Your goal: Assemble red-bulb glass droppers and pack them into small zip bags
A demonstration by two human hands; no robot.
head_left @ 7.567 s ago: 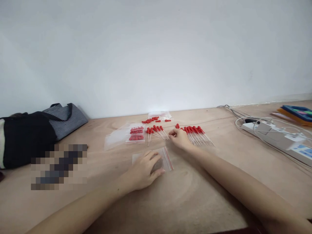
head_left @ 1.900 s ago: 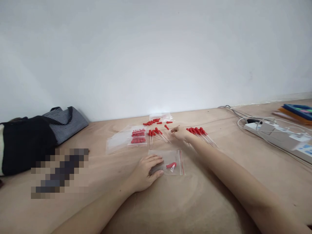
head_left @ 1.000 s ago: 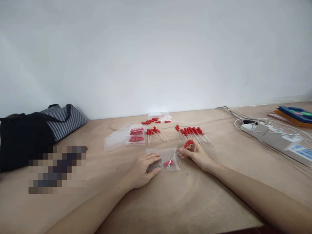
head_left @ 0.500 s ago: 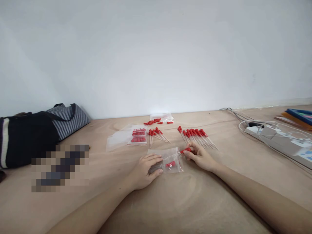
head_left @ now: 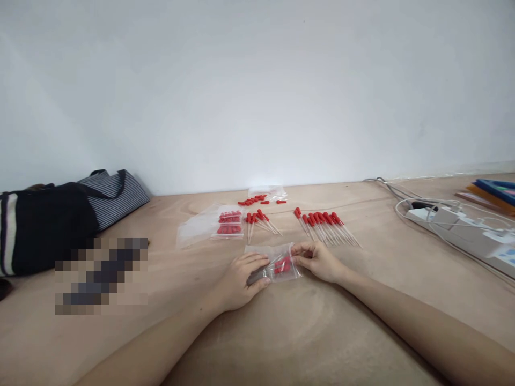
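Observation:
A clear zip-lock bag (head_left: 261, 250) lies flat on the table with red rubber dropper bulbs (head_left: 282, 264) inside it. My left hand (head_left: 246, 276) holds the bag's left side down, fingers and thumb curved over the plastic. At the bag's right-hand mouth, my right hand (head_left: 317, 261) pinches at the end of a red dropper bulb that lies inside the plastic; its fingertips partly hide the contact. Behind my right hand is a row of red-bulbed droppers (head_left: 322, 219) with thin pale stems. A smaller group of droppers (head_left: 257, 217) lies farther left.
Filled bags of red bulbs (head_left: 229, 229) overlap flat plastic bags (head_left: 197, 230) on the left. Loose red bulbs (head_left: 252, 200) lie near the wall. A power strip (head_left: 446, 225) with cables stands right, and a dark fabric bag (head_left: 48, 225) left.
My right hand has moved left to the bag's mouth, and the red bulb it held has gone inside beside the other one. My left hand stays on the bag.

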